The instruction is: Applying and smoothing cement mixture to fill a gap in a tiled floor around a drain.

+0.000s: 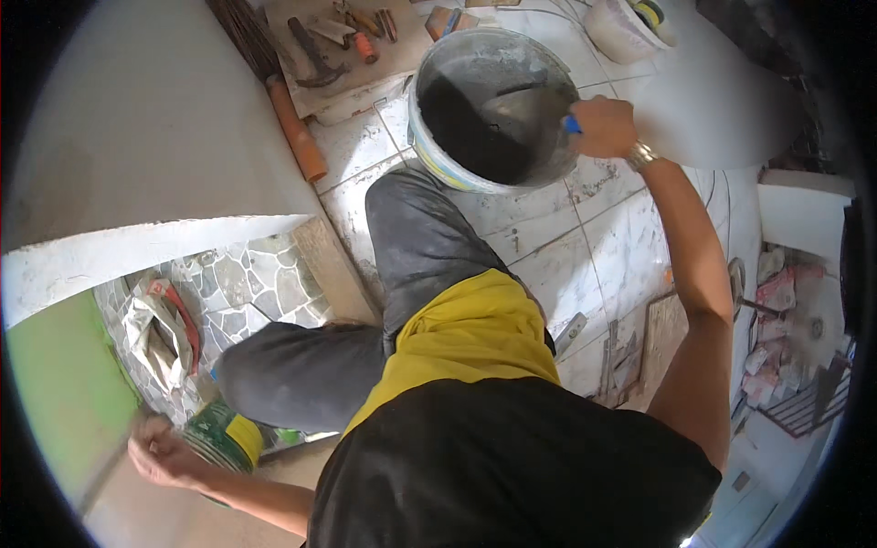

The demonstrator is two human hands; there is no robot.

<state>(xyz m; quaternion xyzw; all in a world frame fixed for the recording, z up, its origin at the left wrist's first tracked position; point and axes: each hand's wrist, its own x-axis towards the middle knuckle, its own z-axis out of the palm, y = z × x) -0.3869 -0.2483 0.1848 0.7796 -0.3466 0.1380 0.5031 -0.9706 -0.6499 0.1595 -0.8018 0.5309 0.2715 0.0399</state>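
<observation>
Bucket of grey material below the right hand

Pale tiled floor, streaked and spotted with grey, spreads through the middle of the view. Lower left lies a smaller patch of stone-patterned floor, bordered by a green wall. Over both areas bends the person, in a black and yellow shirt and grey trousers.

The large bucket stands upright on the tiles, just beyond one knee; its inside is coated grey, and part of the contents looks very dark. To its left, a flat board carries hand tools, and a broom leans along the wall beside it. A white pail stands beyond the bucket, to the right. On the patterned stone, a crumpled white sack lies near a green pail with a yellow patch.

The right hand, a metal band at its wrist, is at the bucket's right rim, its fingers closed around a blue handle; what extends beyond that is hard to make out. The left hand is blurred beside the green pail, fingers curled; whether they hold anything I cannot tell. Smaller still, on the board, are a hammer and an orange-handled tool.
</observation>
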